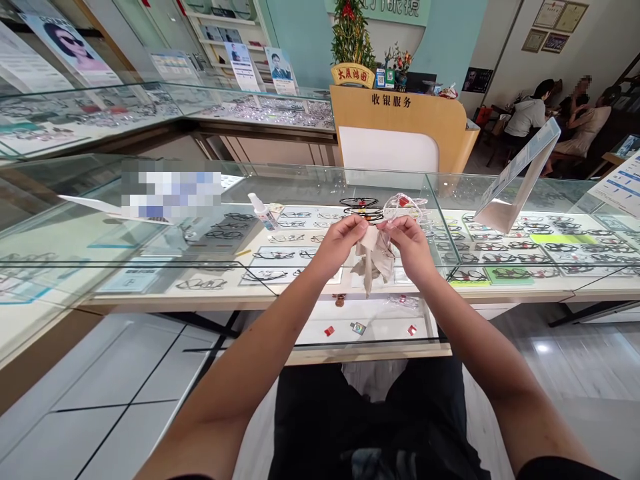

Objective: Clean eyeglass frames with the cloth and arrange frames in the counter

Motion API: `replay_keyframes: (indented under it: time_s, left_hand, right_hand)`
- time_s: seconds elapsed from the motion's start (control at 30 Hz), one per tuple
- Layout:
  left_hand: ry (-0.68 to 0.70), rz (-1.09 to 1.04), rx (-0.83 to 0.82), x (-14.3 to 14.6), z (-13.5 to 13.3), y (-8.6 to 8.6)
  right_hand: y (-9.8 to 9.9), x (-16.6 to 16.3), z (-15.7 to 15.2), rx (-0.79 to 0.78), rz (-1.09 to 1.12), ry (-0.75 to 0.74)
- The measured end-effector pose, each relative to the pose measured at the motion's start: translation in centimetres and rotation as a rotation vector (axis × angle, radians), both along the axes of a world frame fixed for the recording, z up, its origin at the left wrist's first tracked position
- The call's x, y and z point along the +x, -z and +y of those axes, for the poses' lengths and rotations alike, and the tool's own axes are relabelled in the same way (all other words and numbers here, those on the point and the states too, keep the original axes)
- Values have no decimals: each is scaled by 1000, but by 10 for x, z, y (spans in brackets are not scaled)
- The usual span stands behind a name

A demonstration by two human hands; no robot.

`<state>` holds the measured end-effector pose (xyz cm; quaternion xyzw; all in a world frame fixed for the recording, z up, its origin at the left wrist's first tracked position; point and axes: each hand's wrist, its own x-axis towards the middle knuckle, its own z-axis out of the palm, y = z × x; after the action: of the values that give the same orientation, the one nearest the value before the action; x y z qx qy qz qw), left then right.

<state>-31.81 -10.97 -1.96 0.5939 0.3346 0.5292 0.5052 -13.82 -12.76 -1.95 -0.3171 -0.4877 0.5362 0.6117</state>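
A crumpled beige cloth (pixel 374 260) hangs between my two hands over the counter's near edge. My left hand (pixel 345 237) pinches it from the left, fingers closed. From the right my right hand (pixel 406 241) does the same with thumb and fingertips. Whether something small is inside the cloth's top edge I cannot tell. Just beyond my left hand lies a stack of dark-framed eyeglasses (pixel 359 203). Behind my right hand is a pile of clear, pale-pink eyeglass frames (pixel 406 205). A white spray bottle (pixel 262 212) stands farther left on the glass.
Below my hands a shallow drawer (pixel 310 333) stands pulled out, holding small red tags. The glass display counter (pixel 300 177) contains rows of eyeglasses. A folded card stand (pixel 517 177) stands on the right. Beyond is a wooden cashier desk (pixel 345 110); people (pixel 527 120) sit at the back right.
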Motion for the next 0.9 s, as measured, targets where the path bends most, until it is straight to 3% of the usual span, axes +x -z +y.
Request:
replay_keyframes:
  time_s: [0.3,0.37,0.5,0.53,0.63,0.7,0.9]
  left_hand:
    - [23,-16,28,-4,5,4]
    - [114,-1,23,-5,2,2]
    - [436,67,-73,-7,-3,1]
    - [420,71,-77,-7,-3,2]
    - [90,27,-5,-2,0,4]
    - [-43,19,0,1,3,6]
    - [133,112,-161,8,-1,11]
  right_hand:
    - [2,-1,0,5,-24,35]
    - [3,-1,0,9,-28,47]
    - [2,-1,-1,3,-6,19]
    - [2,-1,-1,-3,6,14]
    - [0,-1,-1,-4,38,15]
    - [0,-1,-2,7,45,6]
    - [0,-3,-4,40,52,-37]
